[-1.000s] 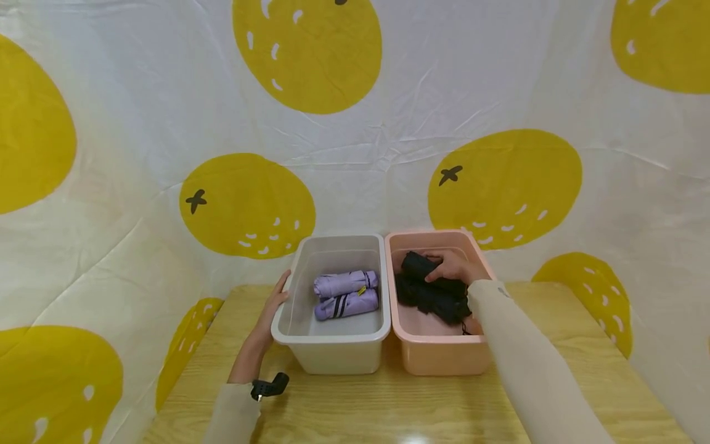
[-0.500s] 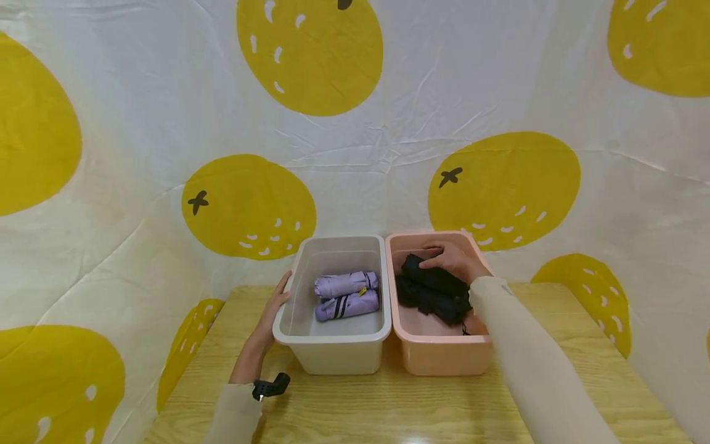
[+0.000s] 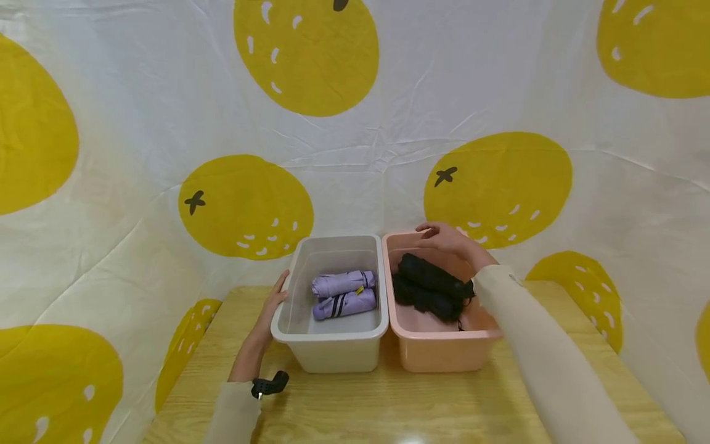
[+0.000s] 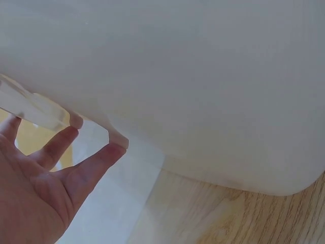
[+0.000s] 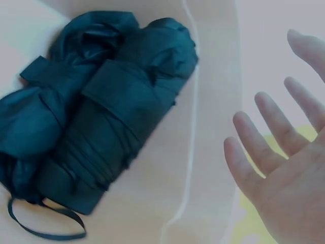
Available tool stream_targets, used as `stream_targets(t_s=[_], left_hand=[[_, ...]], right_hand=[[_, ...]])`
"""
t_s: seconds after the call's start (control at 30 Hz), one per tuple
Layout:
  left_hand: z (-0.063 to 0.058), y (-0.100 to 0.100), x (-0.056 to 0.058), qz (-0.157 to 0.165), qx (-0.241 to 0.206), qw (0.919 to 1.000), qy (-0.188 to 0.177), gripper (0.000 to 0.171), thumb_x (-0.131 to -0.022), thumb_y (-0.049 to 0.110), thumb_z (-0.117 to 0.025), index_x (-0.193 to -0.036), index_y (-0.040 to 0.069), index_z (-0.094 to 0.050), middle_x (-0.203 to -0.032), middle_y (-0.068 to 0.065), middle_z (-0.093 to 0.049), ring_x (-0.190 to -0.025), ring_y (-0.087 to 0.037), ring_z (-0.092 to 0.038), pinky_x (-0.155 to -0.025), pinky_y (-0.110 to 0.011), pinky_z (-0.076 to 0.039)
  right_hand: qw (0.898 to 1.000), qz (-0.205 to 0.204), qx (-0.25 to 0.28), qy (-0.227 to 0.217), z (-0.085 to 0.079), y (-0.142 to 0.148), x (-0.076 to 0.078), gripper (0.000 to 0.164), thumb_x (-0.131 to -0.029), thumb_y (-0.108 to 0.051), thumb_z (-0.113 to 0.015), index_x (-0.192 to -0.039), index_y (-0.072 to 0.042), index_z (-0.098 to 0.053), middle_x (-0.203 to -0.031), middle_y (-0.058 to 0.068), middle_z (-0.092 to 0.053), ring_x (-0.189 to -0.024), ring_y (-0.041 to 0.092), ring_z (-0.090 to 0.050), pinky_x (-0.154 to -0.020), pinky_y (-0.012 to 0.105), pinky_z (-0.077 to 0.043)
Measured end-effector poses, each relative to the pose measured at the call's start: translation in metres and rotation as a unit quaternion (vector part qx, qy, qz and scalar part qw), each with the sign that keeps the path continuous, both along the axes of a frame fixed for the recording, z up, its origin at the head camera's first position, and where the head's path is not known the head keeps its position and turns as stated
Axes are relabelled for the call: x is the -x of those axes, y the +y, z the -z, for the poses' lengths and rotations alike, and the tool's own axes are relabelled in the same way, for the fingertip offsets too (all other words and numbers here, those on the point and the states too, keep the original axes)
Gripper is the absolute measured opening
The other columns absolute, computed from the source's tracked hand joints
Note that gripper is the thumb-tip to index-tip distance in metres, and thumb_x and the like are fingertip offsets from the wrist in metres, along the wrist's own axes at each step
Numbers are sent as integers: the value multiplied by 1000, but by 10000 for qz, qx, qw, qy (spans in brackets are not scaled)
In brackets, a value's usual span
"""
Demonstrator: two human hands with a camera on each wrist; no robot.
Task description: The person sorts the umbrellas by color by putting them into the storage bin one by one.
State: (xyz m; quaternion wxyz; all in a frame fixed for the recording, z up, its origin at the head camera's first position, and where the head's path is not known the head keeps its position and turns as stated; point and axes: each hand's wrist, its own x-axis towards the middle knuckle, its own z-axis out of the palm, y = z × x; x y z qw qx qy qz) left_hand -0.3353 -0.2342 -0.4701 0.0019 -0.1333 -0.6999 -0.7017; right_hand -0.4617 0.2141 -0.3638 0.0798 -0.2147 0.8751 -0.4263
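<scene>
My right hand [image 3: 448,240] is over the far part of the pink bin [image 3: 444,351], fingers spread and holding nothing. Two folded black umbrellas lie side by side in that bin, the farther umbrella [image 3: 429,273] partly over the nearer umbrella [image 3: 440,304]. The right wrist view shows the hand apart from them, with a wrist loop [image 5: 48,234] by their lower end. Against the left rim of the light grey bin [image 3: 335,357] rest the fingers of my left hand [image 3: 272,306], fingertips touching under the rim. Two folded purple umbrellas [image 3: 341,283] lie inside the grey bin.
Both bins stand side by side on a wooden table [image 3: 344,407], their rims close together. Behind and at the sides hangs a white cloth [image 3: 388,185] with large yellow fruit prints.
My right hand has let go of the farther black umbrella, which now lies in the pink bin, and has risen up and away toward the far rim. The left hand has stayed put.
</scene>
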Motion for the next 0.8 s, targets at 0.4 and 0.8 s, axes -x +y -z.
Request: stream_targets(t_s=[0.4, 0.8], left_hand=[[2, 6, 10, -98, -91, 9999, 4, 59, -106, 21, -32, -158, 19, -6, -161, -10, -6, -142, -34, -17, -110, -56, -18], [2, -1, 12, -125, 471, 9987, -165, 60, -106, 35, -29, -157, 27, 2, -162, 0, 7, -145, -26, 4, -112, -55, -6]], right_hand=[[9979, -16, -42, 641, -36, 30, -19, 47, -93, -22, -67, -132, 1, -53, -124, 25, -56, -113, 39, -51, -95, 51, -44], [9964, 506, -326, 604, -30, 94, -34, 56, -96, -31, -62, -139, 1, -46, -129, 26, -51, -116, 42, -49, -91, 56, -44]])
